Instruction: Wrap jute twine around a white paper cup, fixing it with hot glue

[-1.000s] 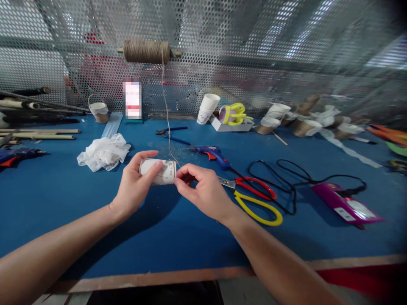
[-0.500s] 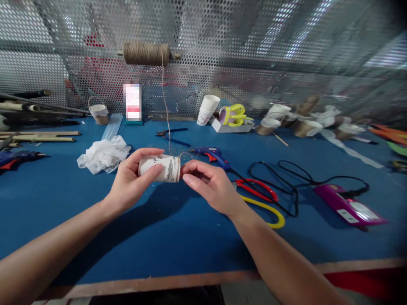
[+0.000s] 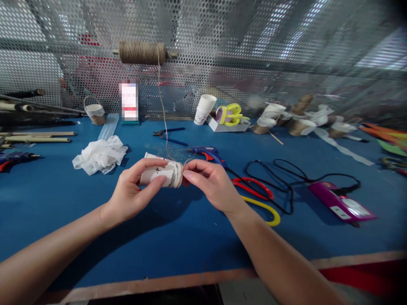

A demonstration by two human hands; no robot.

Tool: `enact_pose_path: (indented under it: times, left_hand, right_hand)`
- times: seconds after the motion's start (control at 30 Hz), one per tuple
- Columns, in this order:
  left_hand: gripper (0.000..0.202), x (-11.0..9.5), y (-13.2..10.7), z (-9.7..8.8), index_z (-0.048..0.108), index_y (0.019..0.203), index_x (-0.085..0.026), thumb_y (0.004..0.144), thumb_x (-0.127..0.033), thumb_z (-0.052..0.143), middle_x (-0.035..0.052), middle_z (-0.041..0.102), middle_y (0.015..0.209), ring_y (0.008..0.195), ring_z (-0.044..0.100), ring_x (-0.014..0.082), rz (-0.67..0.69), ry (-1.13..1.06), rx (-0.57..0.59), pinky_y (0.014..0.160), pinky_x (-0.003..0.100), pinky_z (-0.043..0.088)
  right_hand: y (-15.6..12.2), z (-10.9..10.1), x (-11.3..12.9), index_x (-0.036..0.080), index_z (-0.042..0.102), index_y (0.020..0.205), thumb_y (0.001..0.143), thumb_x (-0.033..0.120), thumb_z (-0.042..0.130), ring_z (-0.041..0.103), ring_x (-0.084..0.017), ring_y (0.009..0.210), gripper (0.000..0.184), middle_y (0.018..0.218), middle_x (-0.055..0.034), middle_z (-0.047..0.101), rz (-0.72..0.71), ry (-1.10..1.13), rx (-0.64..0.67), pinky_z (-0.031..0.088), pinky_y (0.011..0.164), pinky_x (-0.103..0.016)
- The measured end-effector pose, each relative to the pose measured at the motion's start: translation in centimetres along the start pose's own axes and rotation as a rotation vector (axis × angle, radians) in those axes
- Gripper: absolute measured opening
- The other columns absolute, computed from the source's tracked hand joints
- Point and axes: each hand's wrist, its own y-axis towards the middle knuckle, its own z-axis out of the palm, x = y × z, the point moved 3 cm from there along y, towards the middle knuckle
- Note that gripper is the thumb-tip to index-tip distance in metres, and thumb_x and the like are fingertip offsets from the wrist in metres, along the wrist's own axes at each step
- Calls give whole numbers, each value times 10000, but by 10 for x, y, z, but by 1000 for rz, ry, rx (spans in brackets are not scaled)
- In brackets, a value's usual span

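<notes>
A white paper cup (image 3: 159,173) with dark printed marks lies on its side in my left hand (image 3: 130,186), whose fingers and thumb wrap around it. At its right end, the fingertips of my right hand (image 3: 208,180) are pinched together against the edge. Jute twine (image 3: 163,110) runs down from a spool (image 3: 141,53) to that end of the cup, and a short loop of it rises beside my right fingertips. Something reddish shows under those fingers, too hidden to name. A blue glue gun (image 3: 208,153) lies just behind my right hand.
Red-and-yellow-handled scissors (image 3: 254,188) lie by my right forearm, near a black cable and a purple power strip (image 3: 343,203). Pliers (image 3: 171,134), crumpled white cloth (image 3: 101,154), stacked paper cups (image 3: 205,109) and twine-wrapped cups (image 3: 265,123) stand farther back. Perforated metal closes the rear.
The cup's right end has tipped slightly downward and towards me, with both hands still at it. The whole view has shifted a little, so the background sits farther left.
</notes>
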Motion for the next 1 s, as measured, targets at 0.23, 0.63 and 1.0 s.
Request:
enact_pose_path:
  times: [0.23, 0.63, 1.0]
  left_hand:
    - [210, 1, -1, 1, 608, 1047, -186, 837, -189, 595, 50, 692, 987, 779, 633, 123, 32, 5, 18, 674, 192, 474]
    - [192, 4, 4, 2, 647, 981, -180, 799, -237, 628, 45, 678, 943, 706, 592, 119, -153, -132, -14, 600, 187, 460]
    - [191, 4, 3, 3, 638, 984, -172, 802, -230, 623, 52, 674, 963, 780, 608, 131, -137, -121, -15, 650, 196, 470]
  right_hand:
    - [0, 0, -3, 183, 591, 668, 761, 270, 577, 546, -107, 604, 128, 635, 17, 594, 5, -6, 0, 465, 614, -260]
    - [2, 2, -8, 178, 596, 679, 771, 307, 596, 540, -97, 603, 158, 632, 22, 586, 86, 129, 47, 460, 625, -262]
    - [2, 3, -14, 177, 564, 677, 706, 262, 633, 530, -96, 599, 114, 630, 30, 571, 135, 152, 43, 436, 625, -270]
